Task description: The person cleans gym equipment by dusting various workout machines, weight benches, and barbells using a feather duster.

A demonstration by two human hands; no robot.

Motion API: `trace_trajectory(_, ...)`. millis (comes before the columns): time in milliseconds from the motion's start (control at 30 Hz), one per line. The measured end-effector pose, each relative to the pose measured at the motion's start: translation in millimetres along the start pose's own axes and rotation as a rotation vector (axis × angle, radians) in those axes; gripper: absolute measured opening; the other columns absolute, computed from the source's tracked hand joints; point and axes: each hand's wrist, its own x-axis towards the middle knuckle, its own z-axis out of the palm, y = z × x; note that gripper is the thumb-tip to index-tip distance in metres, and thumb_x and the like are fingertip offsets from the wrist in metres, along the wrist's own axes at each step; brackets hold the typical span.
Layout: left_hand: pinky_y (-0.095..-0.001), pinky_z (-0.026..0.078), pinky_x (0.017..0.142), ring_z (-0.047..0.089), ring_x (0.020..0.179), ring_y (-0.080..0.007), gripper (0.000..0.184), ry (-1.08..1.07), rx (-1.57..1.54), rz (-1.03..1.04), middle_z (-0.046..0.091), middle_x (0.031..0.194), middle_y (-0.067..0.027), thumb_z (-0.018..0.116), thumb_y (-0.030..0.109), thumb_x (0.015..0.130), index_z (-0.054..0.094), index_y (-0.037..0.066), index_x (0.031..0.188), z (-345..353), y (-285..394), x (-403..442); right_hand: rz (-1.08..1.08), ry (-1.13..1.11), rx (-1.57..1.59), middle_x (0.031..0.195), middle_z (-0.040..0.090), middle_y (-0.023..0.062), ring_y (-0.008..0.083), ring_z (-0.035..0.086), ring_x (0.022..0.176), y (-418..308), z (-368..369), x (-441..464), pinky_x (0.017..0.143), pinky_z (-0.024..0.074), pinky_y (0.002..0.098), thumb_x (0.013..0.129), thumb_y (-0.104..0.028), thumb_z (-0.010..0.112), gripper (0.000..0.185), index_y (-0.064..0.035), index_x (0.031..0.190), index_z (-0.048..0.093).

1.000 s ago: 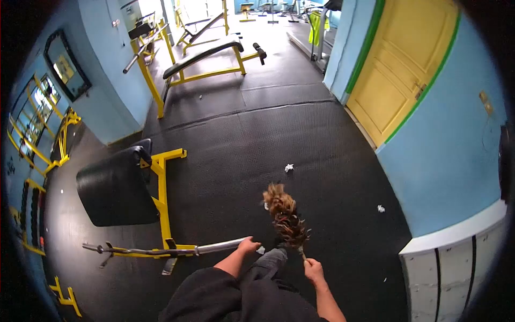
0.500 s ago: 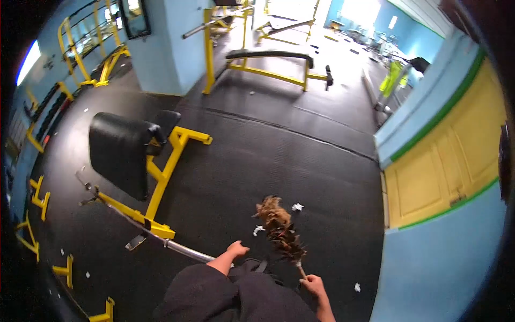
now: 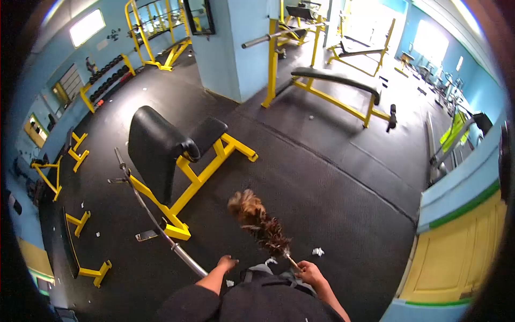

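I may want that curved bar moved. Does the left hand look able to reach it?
Probably yes: the left hand appears to hold nothing, the bar's near end is close beside it, and nothing visible stands between them. The feather duster is in the right hand.

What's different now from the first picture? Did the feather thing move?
Yes! The person turned left, so the yellow door slid down to the view's lower right. The feather duster swung left, its fluffy tip toward the padded bench. The right hand still holds its handle. The bench and the bar beside it stayed put.
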Motion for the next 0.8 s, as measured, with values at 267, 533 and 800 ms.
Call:
trace_trajectory(267,-0.0352,0.049,0.079,0.061,0.095,-0.0244,0.047,0.542,-0.467,0.375,0.059,0.112,-0.0168,0.067,0.022,0.078,0.054,0.001,0.118,-97.0,120.9,-14.4,-0.175,0.027,-0.457,0.092,0.066,0.0171,0.0314,0.064,0.086,-137.1,-93.5,127.4,0.076,0.0493,0.0379,0.082,-0.026,0.058,0.028,-0.0059,0.1,0.067)
trace_trajectory(533,-0.0367,0.047,0.081,0.058,0.089,-0.0303,0.028,1.077,-0.207,0.759,0.06,0.096,-0.0141,0.062,0.013,0.08,0.06,0.002,0.105,-306.5,258.3,35.6,-0.297,0.045,-0.555,0.092,0.065,0.0165,0.0308,0.062,0.088,-303.6,-114.0,276.7,0.078,0.0477,0.039,0.081,-0.021,0.059,0.025,-0.0056,0.1,0.066)
trace_trajectory(800,-0.0462,0.032,0.099,0.046,0.114,-0.0308,0.04,1.135,0.238,0.546,0.05,0.123,-0.0135,0.064,0.026,0.077,0.059,0.011,0.114,-436.3,325.5,85.4,-0.375,-0.165,-0.768,0.1,0.063,0.0176,0.0358,0.059,0.096,-447.7,-58.5,407.1,0.082,0.047,0.0432,0.08,-0.02,0.053,0.026,-0.0084,0.101,0.063)
